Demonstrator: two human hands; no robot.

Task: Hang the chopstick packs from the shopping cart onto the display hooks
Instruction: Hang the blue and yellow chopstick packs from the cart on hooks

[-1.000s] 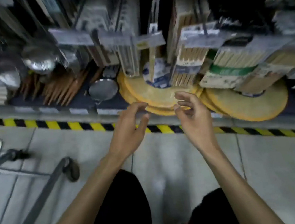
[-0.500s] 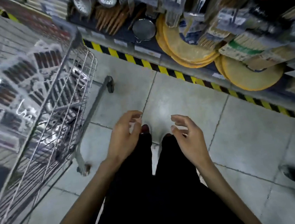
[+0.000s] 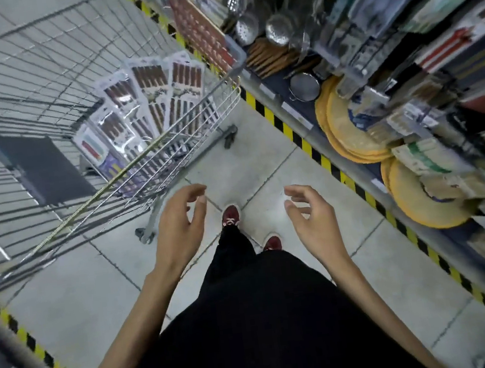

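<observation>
Chopstick packs (image 3: 151,100), flat clear-plastic cards with brown sticks, stand fanned in silver wire cart (image 3: 38,71). Left hand (image 3: 179,228), right hand (image 3: 316,220) empty, fingers loosely spread. Packs probably light, stiffish, slippery; pinch top edge.

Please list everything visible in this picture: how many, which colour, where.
shopping cart: one, silver wire, upper left
chopstick packs: at least five, clear with brown sticks, in the cart
ladles: several, silver, hanging top centre
round discs: two stacks, yellow, bottom shelf, right
warning stripes: two, yellow and black, along the shelf base and lower left
shoes: two, dark red, on the grey floor
left hand: one, empty, fingers relaxed, near the cart
right hand: one, empty, fingers relaxed, over the floor
</observation>
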